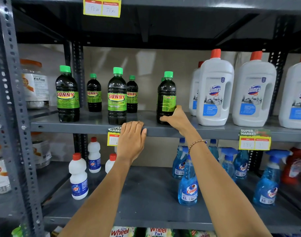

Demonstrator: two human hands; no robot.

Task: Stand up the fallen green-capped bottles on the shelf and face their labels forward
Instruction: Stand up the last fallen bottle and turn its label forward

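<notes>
- The right hand (176, 118) gripped the lower part of the rightmost bottle (166, 98), which stood upright near the shelf (88, 125) front edge, its label's back panel turned forward.
- The left hand (131, 141) lay flat on the shelf edge, fingers together, holding nothing.
- Four other bottles stood upright further left, SUNNY labels forward.

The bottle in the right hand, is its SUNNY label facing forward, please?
No, the bottle held by the right hand shows its small-print back label.
</notes>
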